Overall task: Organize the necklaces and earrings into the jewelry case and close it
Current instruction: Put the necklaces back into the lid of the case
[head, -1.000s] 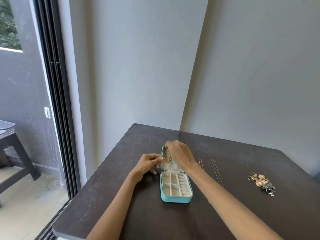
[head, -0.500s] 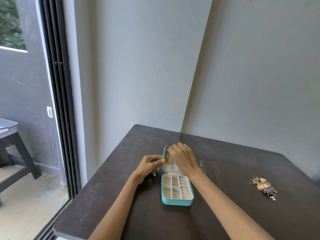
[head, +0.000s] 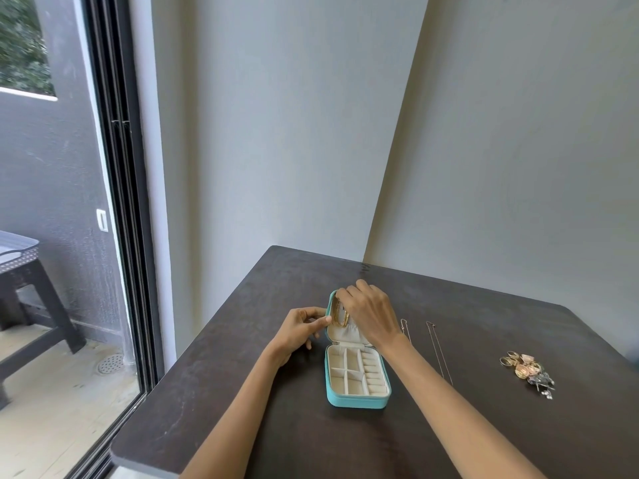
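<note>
A small turquoise jewelry case (head: 356, 401) lies open on the dark table (head: 242, 392), its cream compartments bare and its lid (head: 331, 305) standing upright. A gold necklace (head: 341, 314) hangs inside the lid. My right hand (head: 368, 311) reaches over the lid's top with curled fingers pinching the necklace's upper end. My left hand (head: 299, 328) holds the lid's left edge between thumb and fingers. Two thin chain necklaces (head: 437, 347) lie stretched on the table right of the case. A pile of earrings (head: 527, 369) sits further right.
The table stands in a corner between two grey walls (head: 276, 133). A sliding glass door (head: 117, 202) is at the left, with a dark outdoor table (head: 20, 271) beyond it. The table's near left edge (head: 138, 454) is rounded.
Both hands stay at the lid. My right hand has shifted slightly along the lid's top while working the gold necklace; the case and the other jewelry have not moved.
</note>
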`<state>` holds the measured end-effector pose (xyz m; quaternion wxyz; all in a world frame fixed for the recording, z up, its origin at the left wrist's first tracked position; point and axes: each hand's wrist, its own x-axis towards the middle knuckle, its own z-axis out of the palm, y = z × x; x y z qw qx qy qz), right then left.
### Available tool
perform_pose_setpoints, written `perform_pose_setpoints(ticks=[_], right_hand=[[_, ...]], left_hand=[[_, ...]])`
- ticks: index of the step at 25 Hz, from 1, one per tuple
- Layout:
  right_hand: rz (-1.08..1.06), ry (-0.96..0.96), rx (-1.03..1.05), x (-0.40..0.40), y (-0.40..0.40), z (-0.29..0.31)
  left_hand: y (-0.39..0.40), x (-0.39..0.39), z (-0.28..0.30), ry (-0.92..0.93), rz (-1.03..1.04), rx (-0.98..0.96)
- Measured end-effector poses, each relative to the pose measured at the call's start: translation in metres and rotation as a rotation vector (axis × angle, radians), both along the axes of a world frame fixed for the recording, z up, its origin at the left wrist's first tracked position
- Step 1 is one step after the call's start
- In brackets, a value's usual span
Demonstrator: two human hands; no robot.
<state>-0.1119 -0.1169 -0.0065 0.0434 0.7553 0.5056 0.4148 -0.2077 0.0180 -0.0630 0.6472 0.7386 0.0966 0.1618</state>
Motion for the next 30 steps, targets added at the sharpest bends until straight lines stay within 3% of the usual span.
perform_pose_setpoints(ticks=[7, 16, 23, 28, 30], right_hand=[[-0.066, -0.043, 0.071, 0.001, -0.001, 0.003], [-0.025, 0.312, 0.296, -0.002, -0.003, -0.010], [-0.060, 0.373, 0.321, -0.006, -0.008, -0.015], [0.014, 0.561, 0.535, -0.014, -0.016, -0.018], [0.034, 0.533, 0.537, -0.019, -0.021, -0.023]], left_hand=[[0.001, 0.000, -0.003, -0.023, 0.005, -0.007], [0.000, 0.000, -0.003, -0.017, 0.013, -0.012], [0.000, 0.000, -0.004, -0.021, 0.014, -0.017], [-0.001, -0.003, -0.003, -0.064, 0.056, -0.049], [-0.001, -0.003, -0.003, -0.079, 0.068, -0.057]])
